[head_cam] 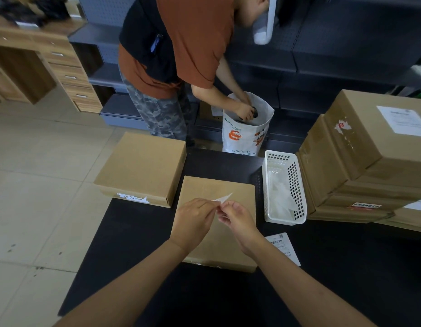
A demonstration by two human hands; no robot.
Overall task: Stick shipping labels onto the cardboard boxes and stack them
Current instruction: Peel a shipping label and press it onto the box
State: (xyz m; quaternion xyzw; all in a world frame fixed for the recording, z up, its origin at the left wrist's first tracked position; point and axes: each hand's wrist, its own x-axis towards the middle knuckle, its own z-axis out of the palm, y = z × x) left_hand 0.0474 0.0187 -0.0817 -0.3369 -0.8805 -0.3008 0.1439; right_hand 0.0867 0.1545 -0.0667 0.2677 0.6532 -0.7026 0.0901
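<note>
**Peeling a label over the bare box**

Both hands meet above the flat cardboard box (pixel 218 201) lying on the dark counter (pixel 124 244), close in front of the person. The left hand (pixel 193 223) and the right hand (pixel 237 220) each pinch a thin white slip, apparently a shipping label (pixel 222 198) or its backing, with fingertips curled round its near end; its pointed far end sticks out toward 1 o'clock. The box top beneath shows no label yet.

A second unlabelled box (pixel 141 166) sits at 10 o'clock, overhanging the counter's left edge. At 2 o'clock stands a stack of boxes (pixel 360 159), the top one already carrying a white label. Between that stack and the box in hand is a white perforated basket (pixel 283 185) with pale scraps inside, probably peeled backings. A printed barcode sheet (pixel 283 246) lies at 4 o'clock, just beside the right forearm. Beyond the counter another person (pixel 176 55) bends over a white sack (pixel 248 128).

The step in hand looks like separating label from liner. To do it well, peel slowly from one corner so the paper does not tear or curl onto itself, keep fingers off the adhesive, then lower one edge onto the box top first and smooth outward to avoid wrinkles across the barcode.
</note>
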